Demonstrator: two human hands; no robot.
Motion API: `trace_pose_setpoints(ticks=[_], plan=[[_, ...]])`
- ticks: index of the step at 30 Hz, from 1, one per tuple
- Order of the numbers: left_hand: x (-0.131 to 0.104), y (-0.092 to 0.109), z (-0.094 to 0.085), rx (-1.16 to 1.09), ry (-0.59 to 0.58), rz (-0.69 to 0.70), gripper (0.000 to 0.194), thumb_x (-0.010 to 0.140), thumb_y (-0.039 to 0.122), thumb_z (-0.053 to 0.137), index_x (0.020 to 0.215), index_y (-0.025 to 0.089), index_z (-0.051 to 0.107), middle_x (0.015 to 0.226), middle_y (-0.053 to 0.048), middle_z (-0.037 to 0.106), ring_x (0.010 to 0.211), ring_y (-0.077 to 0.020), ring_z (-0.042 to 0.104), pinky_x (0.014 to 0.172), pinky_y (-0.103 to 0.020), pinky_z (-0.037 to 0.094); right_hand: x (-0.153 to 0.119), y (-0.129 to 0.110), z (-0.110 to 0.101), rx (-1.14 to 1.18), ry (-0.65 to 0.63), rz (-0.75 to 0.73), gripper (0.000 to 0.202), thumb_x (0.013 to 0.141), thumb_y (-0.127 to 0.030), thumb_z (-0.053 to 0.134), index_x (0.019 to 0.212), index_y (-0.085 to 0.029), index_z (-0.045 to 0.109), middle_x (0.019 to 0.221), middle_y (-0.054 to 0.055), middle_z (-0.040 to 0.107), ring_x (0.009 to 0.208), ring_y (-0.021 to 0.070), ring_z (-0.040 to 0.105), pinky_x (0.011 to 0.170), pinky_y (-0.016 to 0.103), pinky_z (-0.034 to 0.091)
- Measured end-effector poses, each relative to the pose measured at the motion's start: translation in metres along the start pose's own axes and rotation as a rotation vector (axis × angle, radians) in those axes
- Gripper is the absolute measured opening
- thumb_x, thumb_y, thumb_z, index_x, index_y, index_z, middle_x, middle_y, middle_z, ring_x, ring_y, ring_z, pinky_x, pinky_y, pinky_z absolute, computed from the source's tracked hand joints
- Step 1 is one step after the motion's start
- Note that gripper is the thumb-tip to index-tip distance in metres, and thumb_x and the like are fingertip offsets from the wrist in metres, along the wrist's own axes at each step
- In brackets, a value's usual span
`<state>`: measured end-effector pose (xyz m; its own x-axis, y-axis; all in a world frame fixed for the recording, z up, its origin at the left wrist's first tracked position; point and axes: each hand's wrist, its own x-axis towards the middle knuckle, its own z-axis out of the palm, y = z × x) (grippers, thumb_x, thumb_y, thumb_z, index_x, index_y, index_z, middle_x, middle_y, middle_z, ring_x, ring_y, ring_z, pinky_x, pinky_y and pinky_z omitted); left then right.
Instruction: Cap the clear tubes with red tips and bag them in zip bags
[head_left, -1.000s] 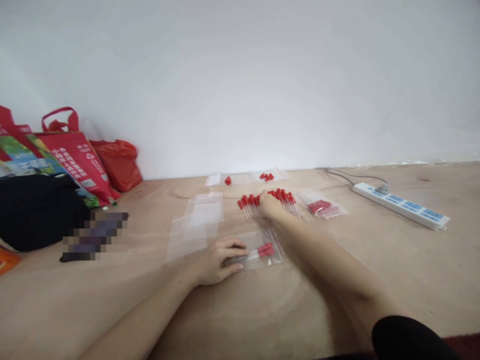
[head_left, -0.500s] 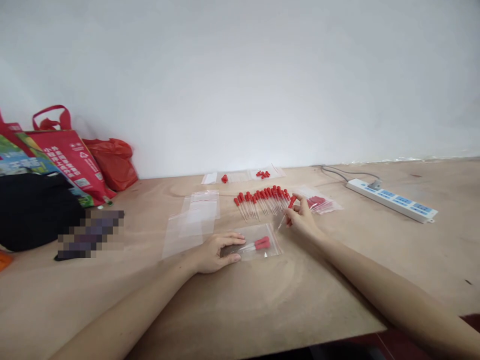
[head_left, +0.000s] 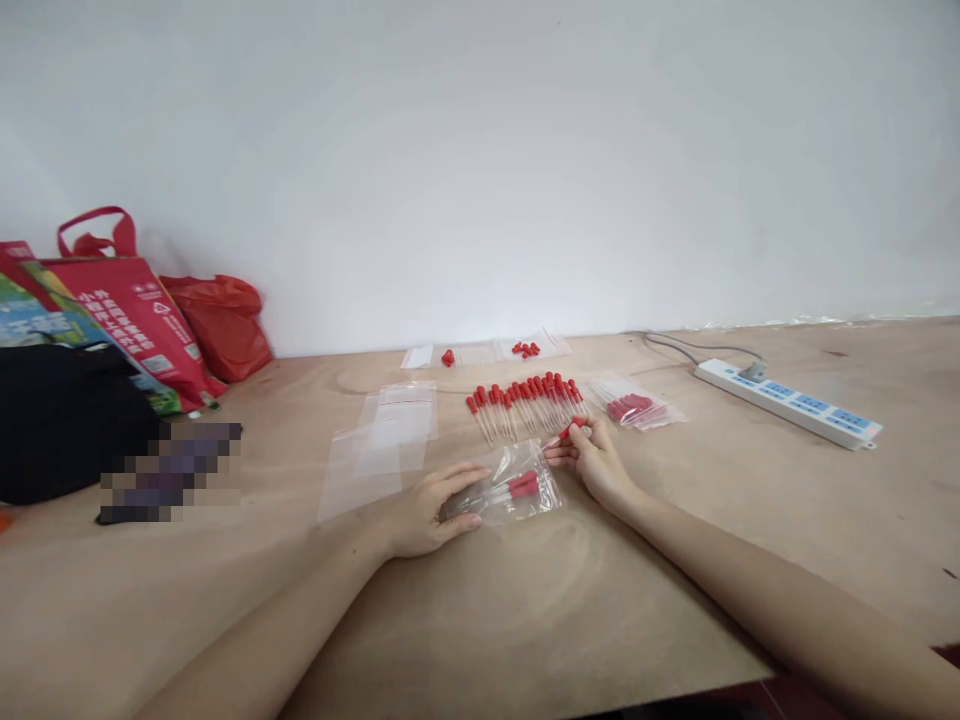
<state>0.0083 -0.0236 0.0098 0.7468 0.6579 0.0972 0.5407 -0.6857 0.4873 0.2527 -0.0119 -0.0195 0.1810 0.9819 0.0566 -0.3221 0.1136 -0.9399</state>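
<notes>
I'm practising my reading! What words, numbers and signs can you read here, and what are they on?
Printed bag: recycling triangle sign; white Chinese characters, one perhaps "小", the rest too blurred to read. A pale code-like square is blurred too.
Blue patch, far left: big white marks, too blurred.
Power strip: any print is too small.
Clear bags: no words I can read.

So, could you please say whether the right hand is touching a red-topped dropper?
Touching: the head view shows the right hand pinching the dropper at its red end.
</notes>
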Motion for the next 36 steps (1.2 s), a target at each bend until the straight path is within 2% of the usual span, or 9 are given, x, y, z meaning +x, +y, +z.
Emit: trace_pose_setpoints(ticks=[7,12,16,18,21,26,29,32,36], plan=[[-0.001,0.000,0.001,0.001,0.040,-0.016,0.052,0.080,0.037,0.052,0.127,0.023,0.037,0.130,-0.007,0.043,0.118,-0.0222,0.040,0.098,-0.039,0.033,-0.009,-0.004,0.007,-0.083,-0.190,0.154,0.025,0.071,-0.034,0.054,0.081,-0.023,0.034,0.062,-0.005,0.056,0.050,0.0110,0.057,0.050,0.025,0.047],[0.000,-0.002,0.001,-0.009,0.038,-0.023,0.052,0.080,0.037,0.051,0.128,0.024,0.036,0.131,-0.006,0.042,0.118,-0.0226,0.040,0.098,-0.039,0.033,-0.006,-0.005,0.002,-0.283,-0.380,0.148,0.028,0.058,-0.035,0.067,0.070,-0.017,0.049,0.059,-0.004,0.056,0.050,0.0080,0.051,0.051,0.022,0.043],[0.000,-0.002,0.002,-0.017,0.032,-0.027,0.051,0.080,0.037,0.051,0.128,0.023,0.036,0.131,-0.006,0.042,0.117,-0.0229,0.040,0.098,-0.039,0.033,-0.004,-0.001,0.003,-0.407,-0.499,0.140,0.027,0.063,-0.041,0.061,0.068,-0.015,0.056,0.048,-0.005,0.050,0.040,0.0061,0.042,0.042,0.019,0.034],[0.000,-0.002,0.002,-0.016,0.031,-0.030,0.051,0.080,0.037,0.051,0.127,0.023,0.037,0.130,-0.006,0.042,0.117,-0.0229,0.040,0.098,-0.039,0.033,-0.004,0.002,0.006,-0.426,-0.477,0.096,0.025,0.065,-0.040,0.059,0.068,-0.015,0.056,0.049,-0.005,0.051,0.043,0.0073,0.045,0.042,0.019,0.035],[0.000,-0.002,0.002,-0.008,0.032,-0.037,0.051,0.080,0.036,0.051,0.127,0.022,0.037,0.130,-0.007,0.043,0.117,-0.0226,0.041,0.097,-0.039,0.034,-0.003,0.008,0.007,-0.461,-0.358,0.030,0.020,0.064,-0.034,0.060,0.071,-0.016,0.054,0.053,-0.004,0.052,0.044,0.0077,0.047,0.043,0.019,0.036],[0.001,-0.003,0.002,0.001,0.031,-0.018,0.048,0.080,0.037,0.051,0.124,0.022,0.041,0.129,-0.007,0.044,0.117,-0.0223,0.040,0.098,-0.038,0.033,0.004,0.011,0.001,-0.523,-0.269,0.012,0.012,0.071,-0.027,0.051,0.077,-0.017,0.051,0.056,-0.004,0.052,0.042,0.0075,0.046,0.039,0.018,0.035],[0.001,-0.004,0.002,-0.001,0.008,-0.014,0.044,0.081,0.037,0.051,0.121,0.021,0.046,0.130,-0.008,0.042,0.118,-0.0223,0.040,0.098,-0.038,0.033,0.018,0.004,-0.001,-0.742,-0.194,-0.161,0.007,0.070,-0.021,0.051,0.074,-0.016,0.053,0.065,-0.001,0.056,0.053,0.0094,0.051,0.050,0.021,0.041],[0.001,-0.005,0.002,-0.018,0.010,-0.001,0.041,0.080,0.036,0.051,0.120,0.023,0.049,0.130,-0.007,0.043,0.118,-0.0222,0.040,0.098,-0.038,0.033,0.039,-0.004,0.008,-1.018,-0.176,-0.301,0.004,0.070,-0.016,0.050,0.071,-0.016,0.054,0.071,0.002,0.060,0.063,0.0116,0.055,0.062,0.023,0.043],[0.001,-0.005,0.002,-0.056,0.016,0.003,0.040,0.079,0.035,0.053,0.118,0.024,0.050,0.129,-0.007,0.044,0.117,-0.0230,0.041,0.098,-0.039,0.034,0.067,-0.006,0.039,-1.266,-0.118,-0.288,0.013,0.071,-0.014,0.050,0.083,-0.013,0.056,0.082,0.008,0.063,0.078,0.0161,0.058,0.070,0.025,0.043]])
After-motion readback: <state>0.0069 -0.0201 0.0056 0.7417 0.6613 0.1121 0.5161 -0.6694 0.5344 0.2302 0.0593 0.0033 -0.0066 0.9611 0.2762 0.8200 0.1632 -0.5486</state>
